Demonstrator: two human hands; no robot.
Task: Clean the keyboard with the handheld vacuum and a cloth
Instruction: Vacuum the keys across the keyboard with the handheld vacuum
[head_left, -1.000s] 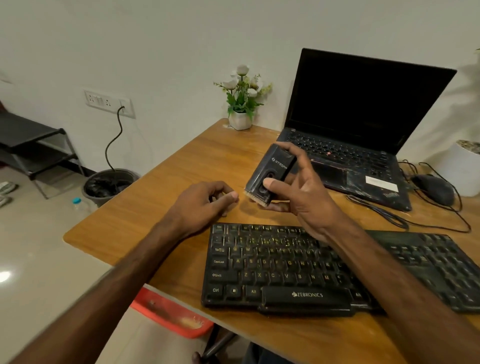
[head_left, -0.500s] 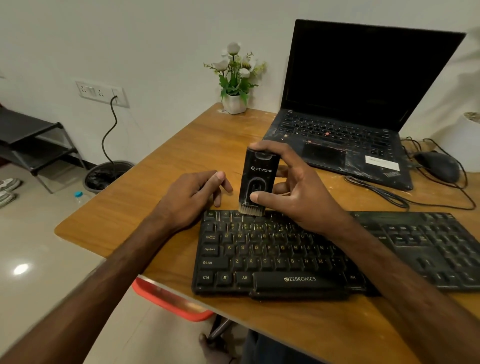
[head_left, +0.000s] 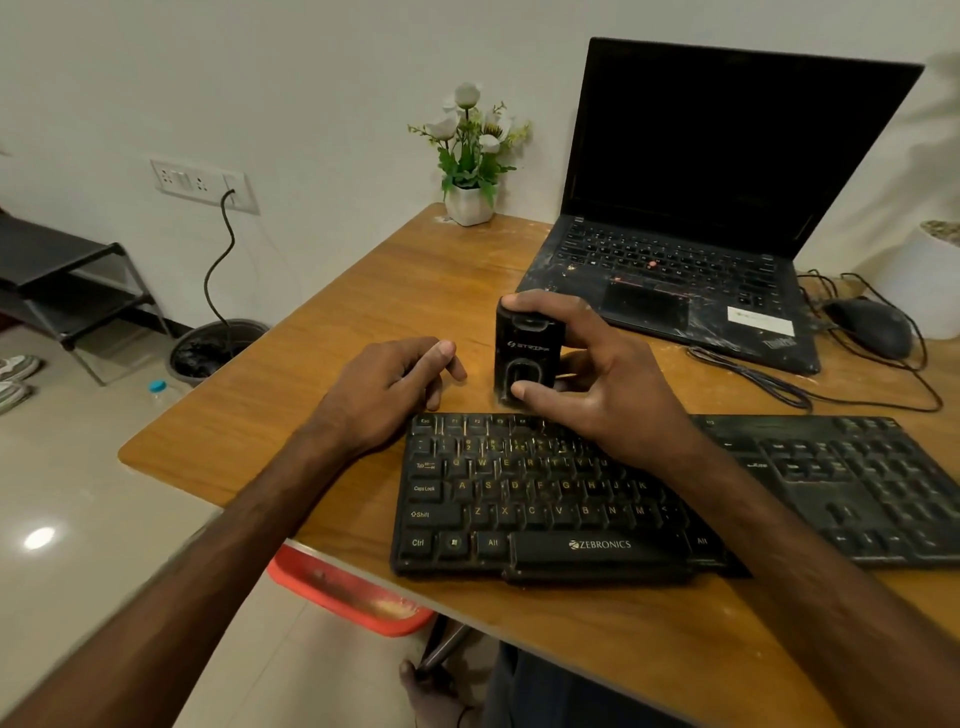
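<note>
Keyboard, marked ZEBRONICS, lies nearest, long axis left to right. Just behind its top row the left hand rests loosely curled, holding nothing; the right hand grips the handheld vacuum, upright, its label unreadable.

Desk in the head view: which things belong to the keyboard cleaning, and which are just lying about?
In the job:
handheld vacuum, gripped upright by the right hand
Zebronics keyboard

Lying about:
laptop
mouse
flower pot
second keyboard
</note>
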